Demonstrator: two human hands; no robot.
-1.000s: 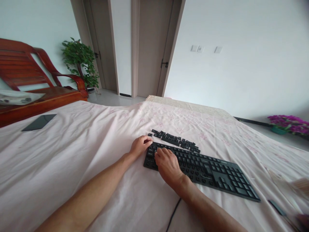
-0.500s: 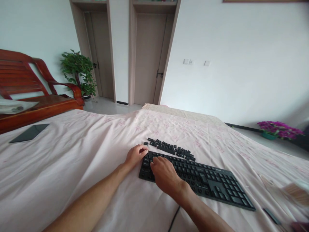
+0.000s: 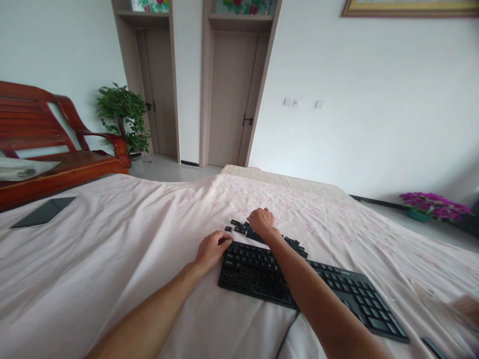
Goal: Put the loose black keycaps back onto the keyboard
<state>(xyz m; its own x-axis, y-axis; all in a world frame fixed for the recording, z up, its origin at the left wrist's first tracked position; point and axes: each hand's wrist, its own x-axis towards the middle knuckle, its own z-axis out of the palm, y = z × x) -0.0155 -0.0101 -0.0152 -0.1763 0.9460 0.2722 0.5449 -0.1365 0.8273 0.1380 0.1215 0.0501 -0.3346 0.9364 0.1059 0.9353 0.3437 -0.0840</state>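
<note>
A black computer keyboard [image 3: 258, 279] lies on the bed sheet, with bare sockets in its lower left rows where keycaps are off. My left hand [image 3: 214, 249] grips its upper left corner, thumb and fingers closed. Behind the keyboard loose black keycaps [image 3: 294, 244] lie in rough rows. My right hand [image 3: 262, 219] is over the middle of these keycaps, its fingers curled down; the fingertips are hidden, so whatever they pinch does not show. The right forearm crosses above the keyboard and covers part of its keys.
Pink floral sheet [image 3: 168, 224] spreads all around, wrinkled on the left. A dark flat tablet-like slab [image 3: 44, 212] lies at far left. The keyboard cable [image 3: 288, 331] runs toward me. At lower right are a small dark bar [image 3: 433, 347] and a blurred brownish object [image 3: 466, 306].
My right hand has moved from the keyboard's left keys up and away to the loose keycaps behind it. My left hand stays at the keyboard corner. The view has tilted slightly upward.
</note>
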